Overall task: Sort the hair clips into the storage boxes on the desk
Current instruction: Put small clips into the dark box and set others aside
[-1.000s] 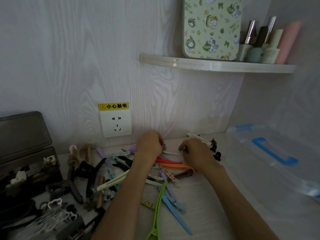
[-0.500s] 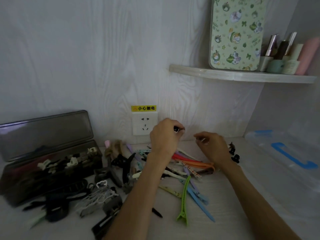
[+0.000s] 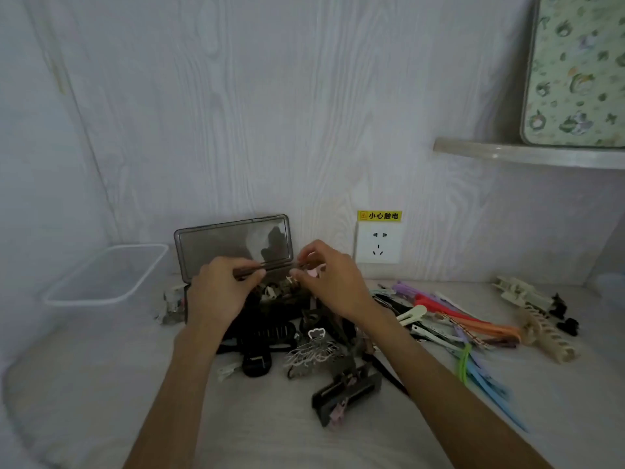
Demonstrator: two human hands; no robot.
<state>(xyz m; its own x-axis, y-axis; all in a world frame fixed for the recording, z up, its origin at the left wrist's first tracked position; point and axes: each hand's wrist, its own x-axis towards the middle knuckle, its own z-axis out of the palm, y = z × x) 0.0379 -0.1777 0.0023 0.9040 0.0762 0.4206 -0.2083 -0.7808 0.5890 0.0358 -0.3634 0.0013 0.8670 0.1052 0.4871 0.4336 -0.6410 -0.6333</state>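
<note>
Right now both hands share one slim dark clip [image 3: 270, 266]: the left hand [image 3: 216, 292] pinches its left end between thumb and curled fingers, the right hand [image 3: 333, 282] pinches the other end, so its long axis runs level, left to right, between them. It hangs directly over the open dark storage box [image 3: 280, 296], whose lid [image 3: 233, 248] stands upright just behind; the drop looks straight down, and both hands are about equally near. A small pink piece shows at the right fingertips; what it is I cannot tell. Outward, dark claw clips [image 3: 345, 390] crowd the desk [image 3: 84, 384] in front, coloured long clips [image 3: 449, 316] fan rightward, and a clear tray [image 3: 105, 275] sits apart on the left.
</note>
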